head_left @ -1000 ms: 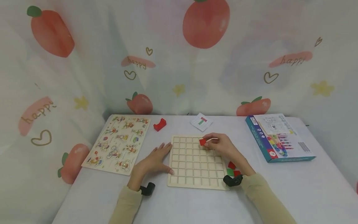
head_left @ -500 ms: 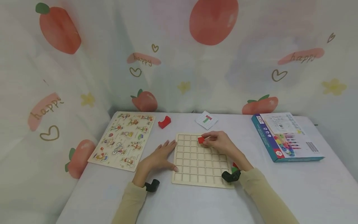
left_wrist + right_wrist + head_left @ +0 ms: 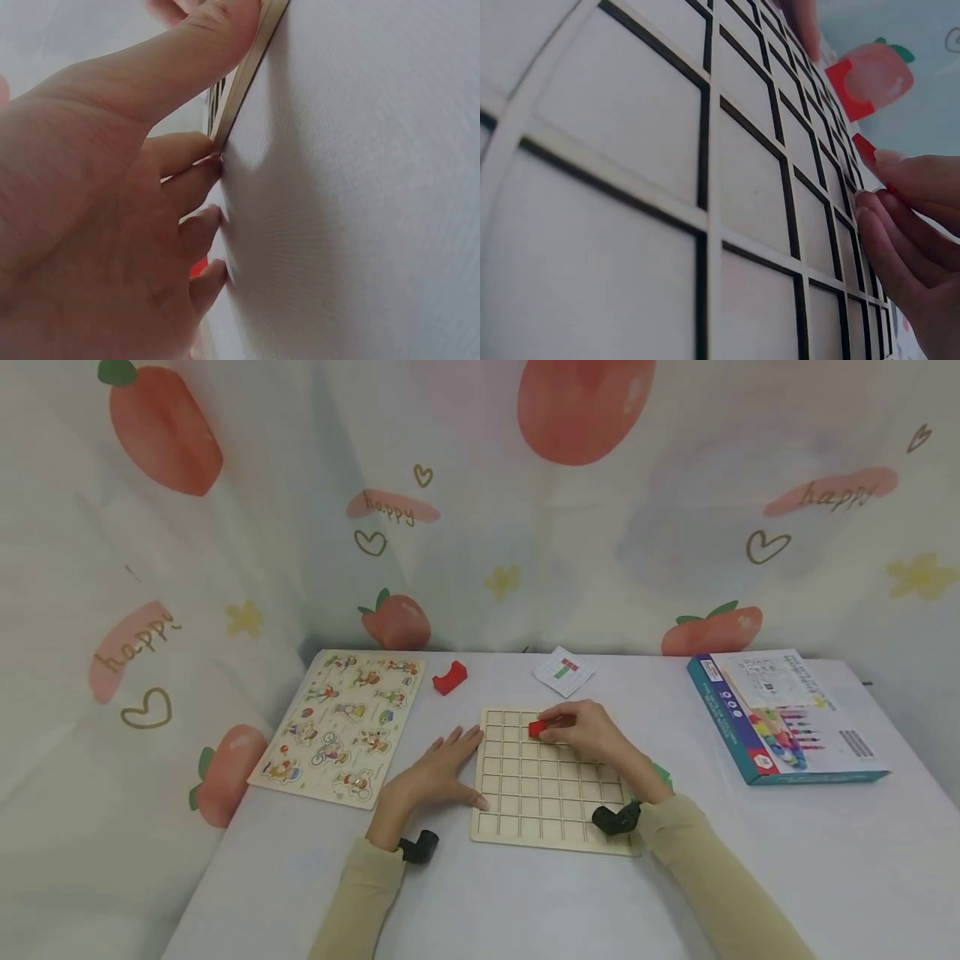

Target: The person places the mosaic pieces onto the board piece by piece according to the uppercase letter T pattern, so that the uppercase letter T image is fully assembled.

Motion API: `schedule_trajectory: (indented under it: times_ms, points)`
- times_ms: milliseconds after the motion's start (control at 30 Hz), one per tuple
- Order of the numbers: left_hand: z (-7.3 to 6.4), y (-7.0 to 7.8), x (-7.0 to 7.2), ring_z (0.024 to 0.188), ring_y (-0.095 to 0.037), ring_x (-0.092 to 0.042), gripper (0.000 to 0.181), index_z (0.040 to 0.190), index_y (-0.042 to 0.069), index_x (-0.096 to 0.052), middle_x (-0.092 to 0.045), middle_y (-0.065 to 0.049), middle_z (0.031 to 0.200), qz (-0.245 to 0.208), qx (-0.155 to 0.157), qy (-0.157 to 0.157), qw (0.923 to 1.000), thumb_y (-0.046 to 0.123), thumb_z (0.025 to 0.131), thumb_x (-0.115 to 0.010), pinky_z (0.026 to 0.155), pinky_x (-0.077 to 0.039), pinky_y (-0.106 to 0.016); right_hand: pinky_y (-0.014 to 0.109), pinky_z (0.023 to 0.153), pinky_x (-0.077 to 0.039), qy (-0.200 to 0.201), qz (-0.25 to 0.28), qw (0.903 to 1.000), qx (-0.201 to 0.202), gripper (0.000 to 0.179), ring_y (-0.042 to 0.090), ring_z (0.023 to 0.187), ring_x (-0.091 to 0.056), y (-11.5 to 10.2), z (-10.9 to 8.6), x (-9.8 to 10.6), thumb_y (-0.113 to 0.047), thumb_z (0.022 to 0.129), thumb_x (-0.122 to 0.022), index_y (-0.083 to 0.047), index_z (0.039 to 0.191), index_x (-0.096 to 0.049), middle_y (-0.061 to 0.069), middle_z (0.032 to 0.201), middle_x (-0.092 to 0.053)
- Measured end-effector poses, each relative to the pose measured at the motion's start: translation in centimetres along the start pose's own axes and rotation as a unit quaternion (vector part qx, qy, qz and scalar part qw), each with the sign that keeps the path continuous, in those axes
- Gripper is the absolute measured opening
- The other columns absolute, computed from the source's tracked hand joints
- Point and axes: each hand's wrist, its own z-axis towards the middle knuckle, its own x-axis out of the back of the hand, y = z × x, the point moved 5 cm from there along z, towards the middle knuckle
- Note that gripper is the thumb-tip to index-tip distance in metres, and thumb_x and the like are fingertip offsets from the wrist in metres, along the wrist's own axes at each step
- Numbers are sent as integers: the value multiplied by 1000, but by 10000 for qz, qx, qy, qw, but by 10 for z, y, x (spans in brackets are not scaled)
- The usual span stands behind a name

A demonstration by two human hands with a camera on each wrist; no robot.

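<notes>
A pale wooden grid board (image 3: pixel 525 785) lies on the white table. My left hand (image 3: pixel 435 777) rests along its left edge with fingers spread; in the left wrist view its thumb (image 3: pixel 217 37) touches the board's side. Over the board's upper part, my right hand (image 3: pixel 588 731) pinches a small red tile (image 3: pixel 536 728) between thumb and fingers. The right wrist view shows this red tile (image 3: pixel 866 154) tilted near the far cells; contact with the grid is unclear. A green tile (image 3: pixel 662 774) shows partly behind my right forearm.
Behind the board lie a red notched block (image 3: pixel 450 678) and a pattern card (image 3: pixel 564 671) with red and green squares. A wooden picture puzzle (image 3: pixel 341 718) is at left, a flat teal-edged box (image 3: pixel 795 718) at right. A printed curtain stands behind the table.
My right hand has carried the red tile leftward over the board's upper rows. The left hand keeps its place. Red tiles seen earlier beside the board are now hidden by my right arm.
</notes>
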Motion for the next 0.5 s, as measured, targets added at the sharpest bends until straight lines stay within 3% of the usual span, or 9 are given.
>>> schedule_trajectory:
  times_ms: [267,500]
  points:
    - [6,4,5,162,-24,-5,113,165,16,-24,-20,0,173,35,-74,22,10000,39,77,-90,133,-5,-46,41,86,-58,-36,-304,9992,245,29,25,95,-71,-9,8,-1,-17,90,-80,-4,116,-76,12,105,-76]
    - [3,-2,-1,162,-24,-5,115,165,16,-24,-19,0,173,56,-10,-35,10000,42,75,-91,133,-7,-47,40,85,-57,-215,-518,9981,243,26,23,96,-68,-11,8,-9,-14,89,-79,-4,113,-76,10,104,-74]
